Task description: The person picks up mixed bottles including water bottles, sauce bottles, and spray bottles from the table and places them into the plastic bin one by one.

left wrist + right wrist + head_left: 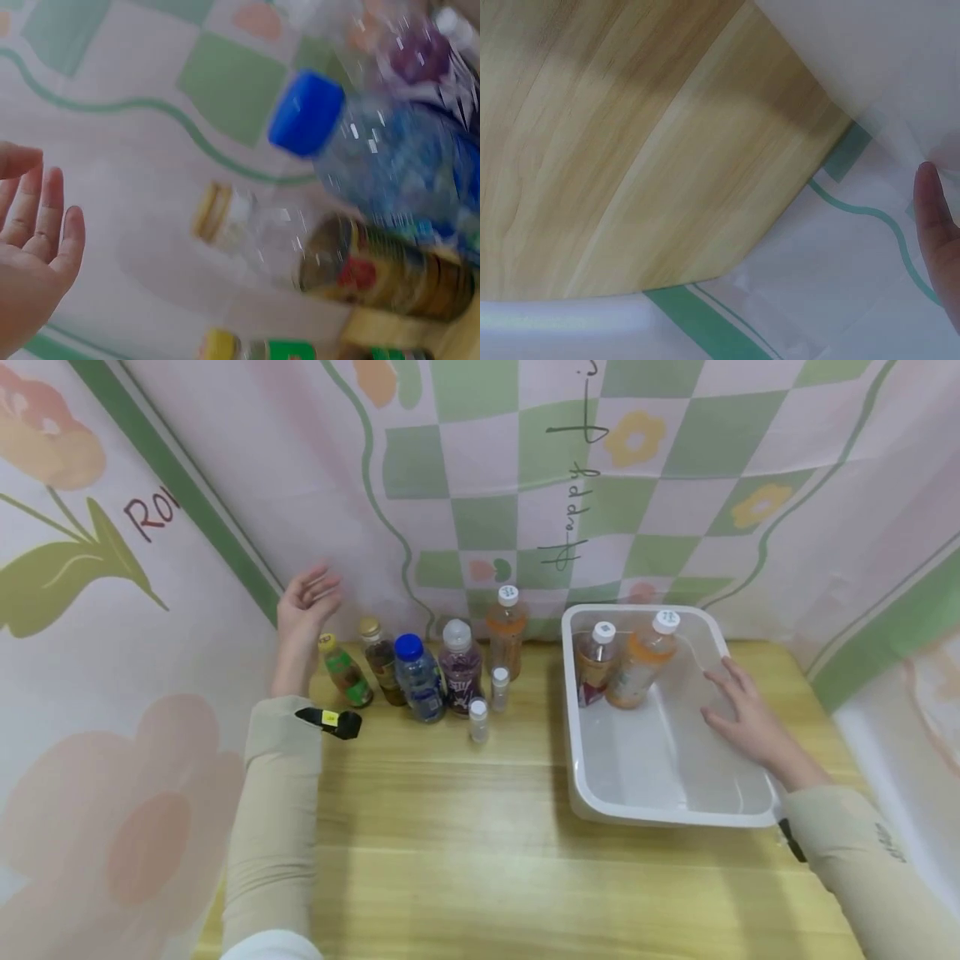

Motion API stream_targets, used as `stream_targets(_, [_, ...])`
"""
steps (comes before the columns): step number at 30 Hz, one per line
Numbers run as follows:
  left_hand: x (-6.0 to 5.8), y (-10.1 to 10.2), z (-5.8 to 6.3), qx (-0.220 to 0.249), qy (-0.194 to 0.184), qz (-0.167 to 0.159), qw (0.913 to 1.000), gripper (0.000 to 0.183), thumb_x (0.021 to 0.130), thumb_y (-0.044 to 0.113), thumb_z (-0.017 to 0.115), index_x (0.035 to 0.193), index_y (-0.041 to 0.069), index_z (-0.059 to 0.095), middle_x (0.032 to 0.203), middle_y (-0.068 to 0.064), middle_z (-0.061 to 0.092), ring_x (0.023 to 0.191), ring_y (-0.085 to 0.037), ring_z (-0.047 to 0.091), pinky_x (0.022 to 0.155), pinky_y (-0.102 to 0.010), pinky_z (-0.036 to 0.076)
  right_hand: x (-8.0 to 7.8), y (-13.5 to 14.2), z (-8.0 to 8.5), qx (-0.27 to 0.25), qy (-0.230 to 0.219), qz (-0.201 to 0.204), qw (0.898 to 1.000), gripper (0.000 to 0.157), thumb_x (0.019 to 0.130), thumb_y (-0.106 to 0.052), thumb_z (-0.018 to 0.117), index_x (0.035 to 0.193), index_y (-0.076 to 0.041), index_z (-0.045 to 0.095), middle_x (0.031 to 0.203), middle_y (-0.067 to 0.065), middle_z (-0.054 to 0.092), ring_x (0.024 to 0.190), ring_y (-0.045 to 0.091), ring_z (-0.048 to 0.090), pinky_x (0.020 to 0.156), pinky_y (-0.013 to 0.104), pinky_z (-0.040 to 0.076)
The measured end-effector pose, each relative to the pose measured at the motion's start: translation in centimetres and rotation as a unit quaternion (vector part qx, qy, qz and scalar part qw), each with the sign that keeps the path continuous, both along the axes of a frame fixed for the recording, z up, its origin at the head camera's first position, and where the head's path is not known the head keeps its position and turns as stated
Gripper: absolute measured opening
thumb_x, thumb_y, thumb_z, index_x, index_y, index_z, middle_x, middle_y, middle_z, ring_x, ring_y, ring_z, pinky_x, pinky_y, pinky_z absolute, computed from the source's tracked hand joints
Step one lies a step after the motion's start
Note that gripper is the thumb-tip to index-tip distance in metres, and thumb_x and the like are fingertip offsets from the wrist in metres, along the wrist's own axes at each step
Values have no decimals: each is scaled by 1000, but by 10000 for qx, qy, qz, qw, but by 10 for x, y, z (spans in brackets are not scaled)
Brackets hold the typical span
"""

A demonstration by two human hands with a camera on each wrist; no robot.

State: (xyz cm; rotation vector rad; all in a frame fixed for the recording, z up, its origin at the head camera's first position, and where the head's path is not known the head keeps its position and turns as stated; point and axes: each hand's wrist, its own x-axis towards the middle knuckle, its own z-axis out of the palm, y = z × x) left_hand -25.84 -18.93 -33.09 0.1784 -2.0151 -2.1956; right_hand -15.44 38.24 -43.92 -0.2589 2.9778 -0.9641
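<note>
Head view: a white plastic tub (675,816) held two white-capped clear bottles (636,675), the right hand (742,710) spread at its side. Left wrist: the empty left hand (34,259), fingers loosely bent, seemed at a reaching step; gripping the gold-capped clear bottle (337,256) called for approaching. Right wrist: one finger (936,229) showed.

Pale floral fabric (495,477) with green checks hangs behind and on both sides of a wood-grain tabletop (450,839).
</note>
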Motion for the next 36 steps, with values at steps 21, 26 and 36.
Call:
stream_targets(21, [-6, -33, -59, -1394, -721, 408, 9868, 62, 88, -10, 51, 145, 11, 35, 141, -15, 48, 121, -17, 48, 108, -29, 43, 1, -1, 2, 153, -54, -63, 9998, 60, 92, -11, 54, 143, 9, 29, 159, 25, -3, 131, 65, 17, 92, 81, 21])
stream_targets(26, [-7, -36, -68, -1120, -865, 578, 9882, 66, 87, -13, 51, 144, 14, 35, 132, -4, 53, 117, -12, 49, 107, -27, 44, 1, 1, 1, 145, -33, -54, 9999, 58, 92, -11, 54, 142, 10, 31, 159, 25, -3, 132, 64, 15, 94, 80, 20])
stream_targets(36, [-7, -41, -80, -1104, -1144, 514, 9859, 74, 86, -14, 49, 149, 15, 25, 153, -11, 35, 142, -21, 34, 115, -29, 35, 2, 0, 2, 161, -101, -56, 9998, 58, 93, -11, 54, 142, 9, 31, 159, 25, -4, 132, 64, 15, 93, 81, 21])
